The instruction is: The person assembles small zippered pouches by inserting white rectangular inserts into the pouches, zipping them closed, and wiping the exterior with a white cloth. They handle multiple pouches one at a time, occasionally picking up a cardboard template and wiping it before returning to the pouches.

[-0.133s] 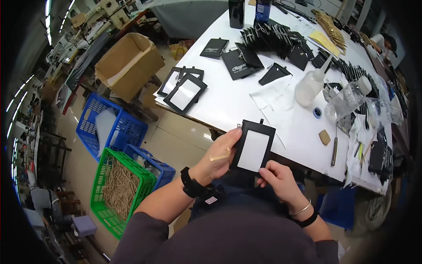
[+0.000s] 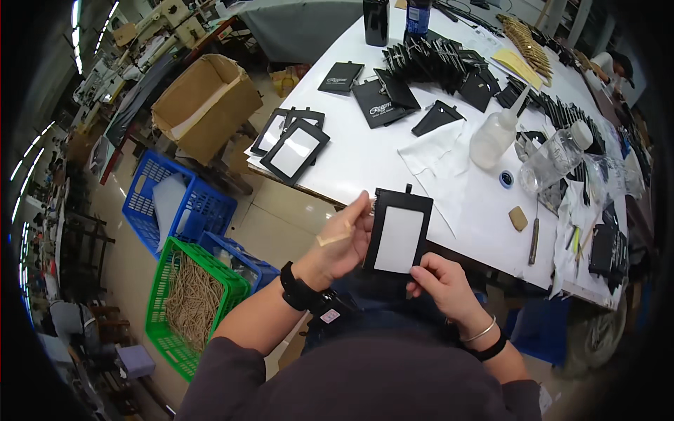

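Note:
Over the near table edge, a black card holder with a clear or white window stands nearly upright, a small tab at its top. My right hand pinches its lower right corner between thumb and fingers. My left hand, with a beige strip of tape on it, is at the holder's left edge. Its thumb is raised off the holder and its fingers are partly bent, their tips partly hidden by the edge. Similar windowed holders lie overlapped on the table's left corner.
Black holders crowd the white table's far side. A squeeze bottle, clear jar, white cloth and slim handled tool lie rightward. On the floor at left are a green crate of cords, blue crates and a cardboard box.
My left thumb has come off the holder's upper left edge, and that hand has drawn slightly left. The holder has shifted a little left and up, still in my right hand.

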`<state>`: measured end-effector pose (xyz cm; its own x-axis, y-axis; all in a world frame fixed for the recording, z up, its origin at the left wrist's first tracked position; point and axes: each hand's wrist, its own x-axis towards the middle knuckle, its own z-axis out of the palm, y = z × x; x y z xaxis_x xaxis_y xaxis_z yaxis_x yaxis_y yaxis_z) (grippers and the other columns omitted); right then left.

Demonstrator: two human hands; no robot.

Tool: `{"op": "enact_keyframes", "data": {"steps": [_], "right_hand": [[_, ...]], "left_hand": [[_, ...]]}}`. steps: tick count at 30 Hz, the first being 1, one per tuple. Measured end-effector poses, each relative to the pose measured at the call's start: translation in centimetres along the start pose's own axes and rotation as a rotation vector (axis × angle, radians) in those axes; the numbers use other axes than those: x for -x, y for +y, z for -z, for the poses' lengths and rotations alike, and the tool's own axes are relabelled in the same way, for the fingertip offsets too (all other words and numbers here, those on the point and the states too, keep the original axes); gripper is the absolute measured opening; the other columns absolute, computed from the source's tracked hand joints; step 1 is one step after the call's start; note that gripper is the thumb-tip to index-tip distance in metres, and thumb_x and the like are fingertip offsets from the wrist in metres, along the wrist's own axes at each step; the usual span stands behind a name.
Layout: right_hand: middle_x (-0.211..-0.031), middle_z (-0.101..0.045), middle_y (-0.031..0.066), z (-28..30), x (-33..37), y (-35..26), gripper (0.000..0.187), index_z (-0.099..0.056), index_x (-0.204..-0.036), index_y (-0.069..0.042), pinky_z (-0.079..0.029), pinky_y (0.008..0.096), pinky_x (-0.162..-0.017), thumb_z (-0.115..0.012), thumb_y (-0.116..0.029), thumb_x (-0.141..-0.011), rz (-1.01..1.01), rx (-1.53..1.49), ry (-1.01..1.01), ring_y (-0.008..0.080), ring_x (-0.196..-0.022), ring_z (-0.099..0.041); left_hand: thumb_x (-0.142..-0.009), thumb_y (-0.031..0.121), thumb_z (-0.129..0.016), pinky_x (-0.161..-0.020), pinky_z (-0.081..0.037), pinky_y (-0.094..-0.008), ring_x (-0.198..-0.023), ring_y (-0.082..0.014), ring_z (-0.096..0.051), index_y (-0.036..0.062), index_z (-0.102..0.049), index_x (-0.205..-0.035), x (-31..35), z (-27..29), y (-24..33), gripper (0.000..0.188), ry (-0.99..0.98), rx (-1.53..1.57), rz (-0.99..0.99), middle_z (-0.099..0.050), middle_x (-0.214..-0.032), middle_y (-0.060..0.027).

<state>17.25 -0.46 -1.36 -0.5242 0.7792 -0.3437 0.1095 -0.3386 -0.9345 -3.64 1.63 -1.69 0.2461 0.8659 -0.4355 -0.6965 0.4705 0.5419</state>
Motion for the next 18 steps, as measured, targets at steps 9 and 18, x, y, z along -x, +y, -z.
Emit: {"op": "enact_keyframes", "data": {"steps": [9,18], "right_hand": [[-0.07,-0.06,0.003,0.2,-0.8,0.8,0.022,-0.057,-0.081,-0.002,-0.043,0.0191,-0.058,-0.055,-0.021,-0.091,-0.044,-0.081,0.021,0.0056,-0.061,-0.054],[-0.069,-0.06,0.0033,-0.1,-1.4,0.5,0.023,-0.057,-0.08,-0.002,-0.043,0.0197,-0.056,-0.055,-0.022,-0.091,-0.073,-0.094,0.018,0.0059,-0.059,-0.054]], "left_hand": [[-0.094,0.015,-0.046,-0.076,-0.049,-0.024,-0.091,-0.0102,-0.059,0.0003,-0.047,-0.121,0.2,-0.5,-0.1,0.031,-0.038,-0.263,-0.083,-0.06,-0.104,-0.0059],[-0.095,0.014,-0.044,-0.077,-0.05,-0.0258,-0.091,-0.0122,-0.059,-0.0009,-0.047,-0.121,0.0,-0.6,0.1,0.03,0.019,-0.329,-0.096,-0.06,-0.102,-0.0079]]}}
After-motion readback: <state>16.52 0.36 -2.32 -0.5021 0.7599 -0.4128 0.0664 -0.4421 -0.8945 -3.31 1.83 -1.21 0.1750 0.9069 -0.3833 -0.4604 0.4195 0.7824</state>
